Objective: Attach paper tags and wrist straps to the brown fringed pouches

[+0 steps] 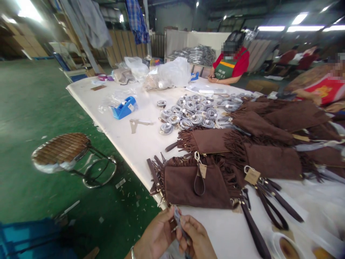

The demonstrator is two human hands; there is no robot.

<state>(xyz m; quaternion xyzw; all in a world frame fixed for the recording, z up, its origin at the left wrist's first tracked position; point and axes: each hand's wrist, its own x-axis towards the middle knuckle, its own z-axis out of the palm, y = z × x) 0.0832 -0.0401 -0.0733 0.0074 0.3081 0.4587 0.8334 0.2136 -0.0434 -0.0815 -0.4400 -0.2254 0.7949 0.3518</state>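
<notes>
Near the table (126, 144) edge, two hands (157, 235) (198, 240) pinch one small strip (178, 216).

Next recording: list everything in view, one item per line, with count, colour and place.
table: one, white, centre to far right
fringed bags: several, brown, stacked along the table's right side
coiled straps: a pile, grey, mid-table
tape dispenser: one, blue, table's left part
plastic bags: a few, clear, table's far end
stool: one, brown woven seat, left of the table
cup: one, white, dark drink inside, bottom right
co-worker: one, red top and green apron, at the far end
small grey piece: one, pinched between both hands
left hand: bottom centre, bracelet at wrist
right hand: bottom centre, beside the left
</notes>
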